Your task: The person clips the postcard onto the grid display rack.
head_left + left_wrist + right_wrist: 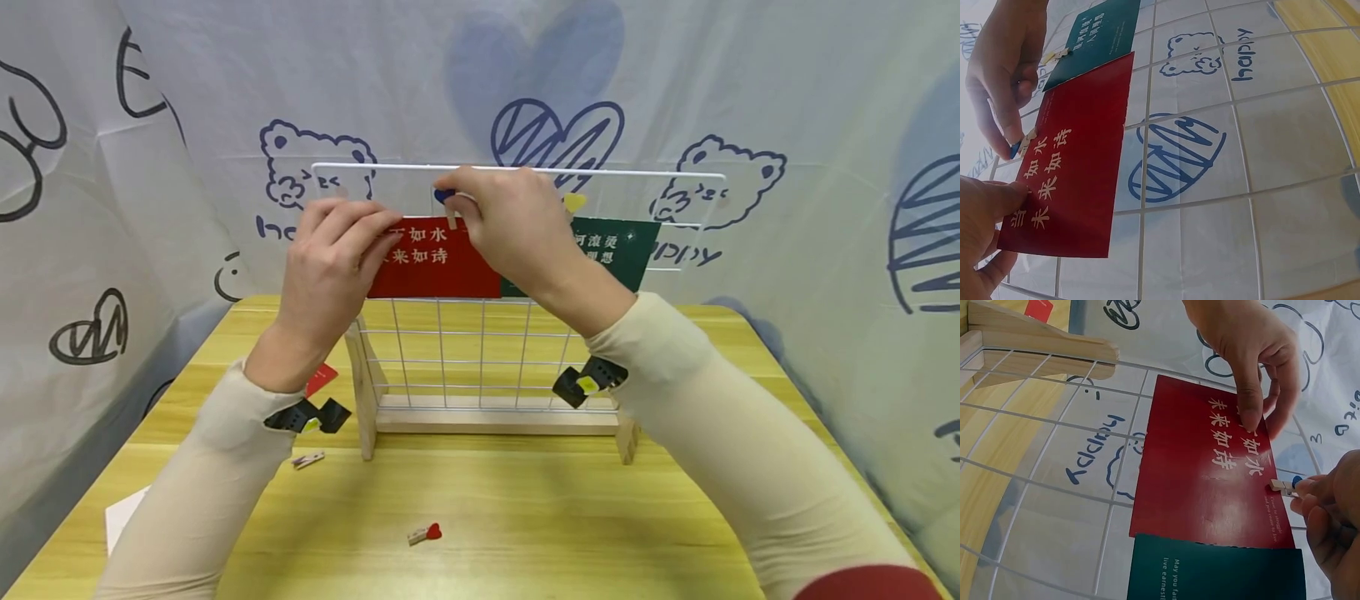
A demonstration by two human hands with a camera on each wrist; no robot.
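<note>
Behind everything we see a pale cloth [420, 83], marked with line-drawn bears [322, 150], a hatched heart [525, 137] and the word "happy" [1244, 56]; broad blue hearts [487, 71] show there too. Below, we have a yellow wood-grained table [510, 508], a white sheet [122, 518] near its left edge.

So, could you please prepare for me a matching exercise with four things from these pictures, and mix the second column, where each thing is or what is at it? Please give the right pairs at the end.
Things
1. red card
2. blue-topped clip
3. dark green card
4. red-heart clip

Places or states
a. has a yellow-topped clip at its upper edge
b. lies on the table in front of the rack
c. held by the left hand
d. pinched by the right hand

Right pairs: 1-c, 2-d, 3-a, 4-b
</note>
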